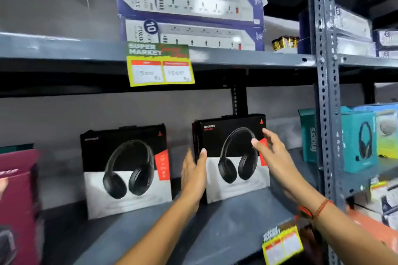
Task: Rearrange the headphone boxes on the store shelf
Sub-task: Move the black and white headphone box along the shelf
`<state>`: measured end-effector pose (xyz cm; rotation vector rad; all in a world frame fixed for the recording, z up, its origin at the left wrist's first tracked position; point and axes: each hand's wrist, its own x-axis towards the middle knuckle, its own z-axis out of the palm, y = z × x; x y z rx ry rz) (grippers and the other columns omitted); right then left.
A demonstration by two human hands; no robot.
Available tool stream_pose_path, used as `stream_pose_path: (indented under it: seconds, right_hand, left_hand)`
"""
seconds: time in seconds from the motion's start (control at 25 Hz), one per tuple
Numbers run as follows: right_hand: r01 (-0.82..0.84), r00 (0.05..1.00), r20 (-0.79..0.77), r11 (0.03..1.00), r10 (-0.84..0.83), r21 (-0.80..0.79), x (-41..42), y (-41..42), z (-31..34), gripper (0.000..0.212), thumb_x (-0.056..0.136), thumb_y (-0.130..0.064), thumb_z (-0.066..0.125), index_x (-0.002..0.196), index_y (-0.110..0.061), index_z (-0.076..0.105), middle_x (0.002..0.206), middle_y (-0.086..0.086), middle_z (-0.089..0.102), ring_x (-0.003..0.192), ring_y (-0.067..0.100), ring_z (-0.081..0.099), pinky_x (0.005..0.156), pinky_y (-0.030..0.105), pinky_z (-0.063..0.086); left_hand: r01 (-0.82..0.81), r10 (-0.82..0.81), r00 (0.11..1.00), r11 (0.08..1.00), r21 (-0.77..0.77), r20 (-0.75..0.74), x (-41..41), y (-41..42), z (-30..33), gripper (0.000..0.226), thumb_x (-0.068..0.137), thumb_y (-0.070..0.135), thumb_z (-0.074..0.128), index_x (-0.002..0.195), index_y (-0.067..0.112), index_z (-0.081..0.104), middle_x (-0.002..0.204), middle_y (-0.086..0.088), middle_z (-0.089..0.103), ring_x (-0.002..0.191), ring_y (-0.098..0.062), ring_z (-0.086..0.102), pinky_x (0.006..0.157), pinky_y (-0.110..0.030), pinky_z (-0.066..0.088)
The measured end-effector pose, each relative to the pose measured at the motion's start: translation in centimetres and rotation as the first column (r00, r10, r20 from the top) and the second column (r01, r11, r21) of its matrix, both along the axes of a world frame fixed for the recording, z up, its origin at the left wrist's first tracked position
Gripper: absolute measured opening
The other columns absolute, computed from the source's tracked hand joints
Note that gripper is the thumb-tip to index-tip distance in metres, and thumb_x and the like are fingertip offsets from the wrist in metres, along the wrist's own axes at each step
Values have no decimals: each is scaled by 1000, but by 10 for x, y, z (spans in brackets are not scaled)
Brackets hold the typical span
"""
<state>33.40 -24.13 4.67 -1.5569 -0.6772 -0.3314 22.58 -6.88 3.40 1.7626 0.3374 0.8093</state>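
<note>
The 2 bare forearms are reaching up from the bottom edge, nearest the viewer, toward the right headphone box, which is standing upright on the grey shelf. The left hand is pressing flat against that box's left edge, thumb wrapping onto the front face and fingers hidden behind, so it appears to be gripping the side, though how firmly cannot be told. The right hand is hovering at the box's upper right corner with fingers spread apart, touching or nearly touching the front; motion blur is hiding which. To the left of this box, with a clear gap between, the second headphone box of the same design is standing free, and further left a maroon box is sitting at the frame's edge. To its right, beyond the perforated upright, teal boxes are waiting. The box is probably light, stiff cardboard with a glossy, somewhat slippery face, likely to tip if pushed high, so clamping the 2 side edges near mid-height looks the safest hold.
</note>
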Motion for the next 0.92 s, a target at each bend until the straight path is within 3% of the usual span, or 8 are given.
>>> stream_pose_path:
  seconds: [0.16, 0.28, 0.4, 0.48, 0.64, 0.92]
  right_hand:
    - [-21, 992, -125, 999, 17, -32, 80, -5, -20, 69, 94, -45, 61, 155, -25, 35, 161, 4, 33, 145, 22, 36, 116, 36, 29]
    - [-156, 958, -242, 988, 156, 19, 115, -5, -31, 74, 87, -61, 61, 152, -31, 40, 158, -1, 42, 141, 20, 43, 119, 46, 30]
    - [-290, 910, -279, 952, 306, 100, 126, -5, -43, 76, 59, -84, 64, 127, -50, 62, 135, -20, 66, 125, 2, 59, 117, 43, 35]
    - [-339, 907, -240, 938, 346, 72, 122, -8, -48, 64, 57, -89, 62, 115, -62, 65, 121, -32, 70, 115, -9, 62, 114, 40, 37]
    - [-375, 907, -192, 927, 374, 36, 99, -25, -38, 72, 72, -84, 57, 132, -45, 61, 134, -20, 66, 129, 4, 57, 117, 45, 35]
    - [-401, 907, -127, 915, 402, 40, 33, -47, -8, 64, 74, -79, 55, 122, -40, 71, 111, -16, 78, 107, 3, 71, 102, 39, 52]
  left_hand:
    - [-119, 119, 993, 991, -56, 2, 42, -2, -11, 74, 101, 54, 40, 162, 26, 11, 172, 1, 13, 158, -22, 17, 127, -45, 17]
    - [-227, 231, 971, 972, -62, 66, 55, -14, -23, 68, 100, 57, 36, 160, 30, 19, 170, 3, 24, 154, -21, 27, 120, -40, 25]
    - [-237, 241, 970, 965, -109, 28, 61, -22, -28, 69, 97, 65, 26, 160, 37, 19, 169, 12, 22, 156, -17, 19, 123, -40, 16]
    - [-251, 258, 966, 955, -159, 21, 60, -24, -24, 69, 97, 67, 24, 159, 38, 22, 169, 13, 22, 157, -16, 17, 125, -40, 11]
    - [-333, 334, 941, 897, -290, -48, 38, -26, -14, 81, 86, 81, 29, 154, 38, 39, 166, 0, 35, 154, -27, 29, 126, -50, 20]
    - [-429, 424, 901, 902, -50, -91, -36, -21, 22, 104, 73, 92, 14, 153, 33, 42, 164, -5, 38, 151, -32, 32, 124, -54, 23]
